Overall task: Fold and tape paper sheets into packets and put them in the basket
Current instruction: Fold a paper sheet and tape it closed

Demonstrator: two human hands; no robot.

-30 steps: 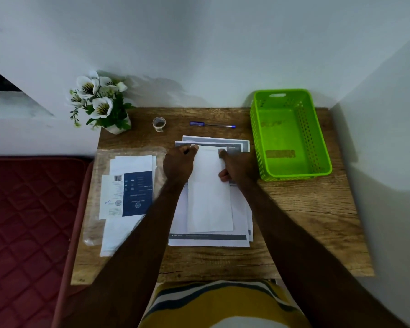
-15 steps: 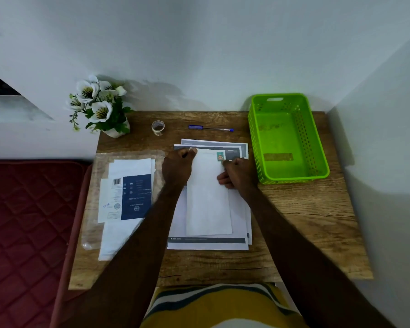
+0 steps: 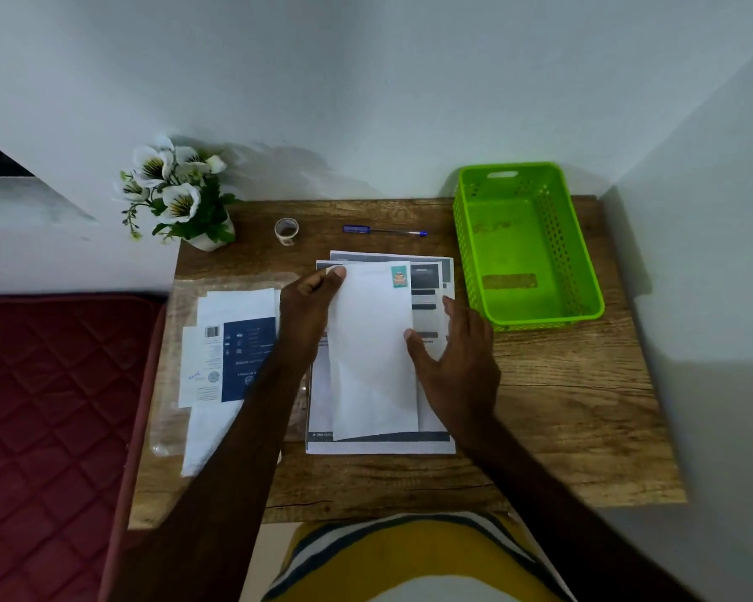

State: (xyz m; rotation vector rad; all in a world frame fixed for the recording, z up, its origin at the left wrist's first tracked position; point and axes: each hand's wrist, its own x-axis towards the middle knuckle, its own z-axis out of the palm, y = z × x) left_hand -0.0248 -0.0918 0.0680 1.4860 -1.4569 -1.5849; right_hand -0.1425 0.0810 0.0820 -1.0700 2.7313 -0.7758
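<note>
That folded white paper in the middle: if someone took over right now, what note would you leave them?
Left hand: its grip pinches the folded paper at the top left corner.
Right hand: open, fingers spread, thumb against the paper's right edge.
The folded paper lies on the stack of printed sheets at the table's centre, with a small coloured sticker at its top right corner.
Tape roll stands at the back; green basket, at right, holds no packet.
Done: folding. Left: tape if needed, drop it in the basket, then the other sheets.
</note>
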